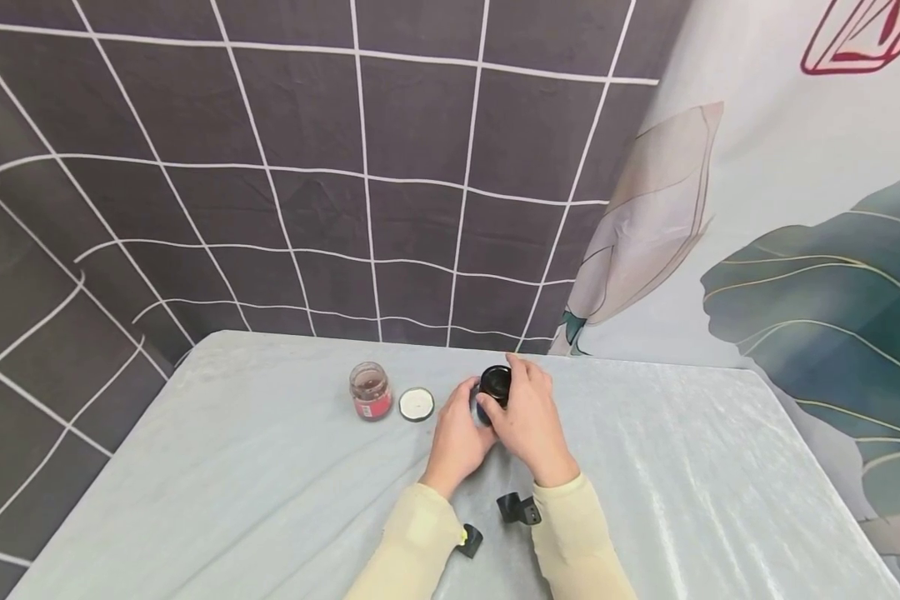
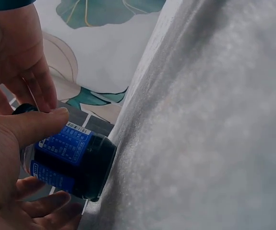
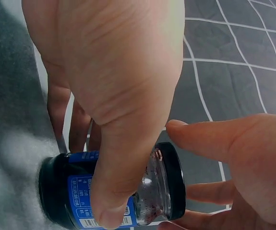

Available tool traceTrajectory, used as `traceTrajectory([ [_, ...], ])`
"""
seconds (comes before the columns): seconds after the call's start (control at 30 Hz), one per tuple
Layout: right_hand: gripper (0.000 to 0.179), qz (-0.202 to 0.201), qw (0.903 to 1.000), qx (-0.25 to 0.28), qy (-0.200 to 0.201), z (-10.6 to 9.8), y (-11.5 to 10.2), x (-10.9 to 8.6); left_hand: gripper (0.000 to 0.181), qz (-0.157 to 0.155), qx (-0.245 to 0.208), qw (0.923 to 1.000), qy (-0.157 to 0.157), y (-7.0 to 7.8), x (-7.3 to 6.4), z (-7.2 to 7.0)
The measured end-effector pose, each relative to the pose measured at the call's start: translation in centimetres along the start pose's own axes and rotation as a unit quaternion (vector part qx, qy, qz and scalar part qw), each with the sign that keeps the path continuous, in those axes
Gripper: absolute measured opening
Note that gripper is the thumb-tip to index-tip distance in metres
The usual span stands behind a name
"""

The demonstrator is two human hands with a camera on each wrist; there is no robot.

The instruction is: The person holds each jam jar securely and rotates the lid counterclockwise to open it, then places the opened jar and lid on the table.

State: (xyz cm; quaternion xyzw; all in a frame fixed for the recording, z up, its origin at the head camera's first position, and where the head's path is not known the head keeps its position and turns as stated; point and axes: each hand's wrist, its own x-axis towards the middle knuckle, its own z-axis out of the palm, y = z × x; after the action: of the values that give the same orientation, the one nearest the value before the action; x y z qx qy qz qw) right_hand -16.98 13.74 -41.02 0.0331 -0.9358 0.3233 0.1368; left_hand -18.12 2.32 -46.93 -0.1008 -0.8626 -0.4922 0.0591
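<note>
Between the two hands stands a glass jar (image 2: 58, 158) with a blue and black label and a dark, narrow base near the cloth. My left hand (image 1: 459, 442) grips its side, the thumb (image 2: 46, 122) lying across the label. My right hand (image 1: 528, 417) is at the top, thumb and fingers placed around the black lid (image 1: 496, 382). In the right wrist view, the right thumb is at the upper edge of the lid and the other fingers are along its far side. The lid sits on the jar's mouth.
To the left are a lidless glass jar (image 1: 371, 392) with a red label and a loose lid (image 1: 417, 404), its white inside facing up. A pale cloth (image 1: 255, 467) covers the table. Behind it hangs a dark grid-patterned curtain (image 1: 412, 117). Black wrist cameras (image 1: 519, 509) stick out from the sleeves.
</note>
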Motion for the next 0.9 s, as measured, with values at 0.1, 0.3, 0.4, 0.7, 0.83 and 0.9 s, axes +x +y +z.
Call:
traceTrajectory([
  [0.1,0.069,0.001,1.0000,0.000,-0.002,0.02,-0.07,0.00,0.067,0.001,0.004,1.0000,0.002,-0.10,0.11,0.02],
  [0.3,0.069,0.002,1.0000,0.002,-0.003,0.13,-0.06,0.05,0.065,0.007,0.006,1.0000,-0.003,-0.21,0.30,0.12],
  [0.4,0.068,-0.002,1.0000,0.000,-0.002,0.19,-0.03,0.00,0.065,0.009,0.005,0.9999,-0.008,-0.15,0.25,0.17],
  [0.7,0.066,-0.007,1.0000,-0.002,-0.002,0.30,0.10,-0.07,0.062,0.012,0.009,0.9998,-0.012,-0.12,0.23,0.26],
  [0.83,0.066,-0.011,0.9999,-0.004,-0.002,0.37,0.11,-0.05,0.059,0.010,0.011,0.9998,-0.012,-0.24,0.35,0.23],
  [0.9,0.066,-0.012,0.9999,-0.004,-0.002,0.38,0.10,-0.03,0.056,0.005,0.010,0.9999,-0.012,-0.27,0.40,0.17],
])
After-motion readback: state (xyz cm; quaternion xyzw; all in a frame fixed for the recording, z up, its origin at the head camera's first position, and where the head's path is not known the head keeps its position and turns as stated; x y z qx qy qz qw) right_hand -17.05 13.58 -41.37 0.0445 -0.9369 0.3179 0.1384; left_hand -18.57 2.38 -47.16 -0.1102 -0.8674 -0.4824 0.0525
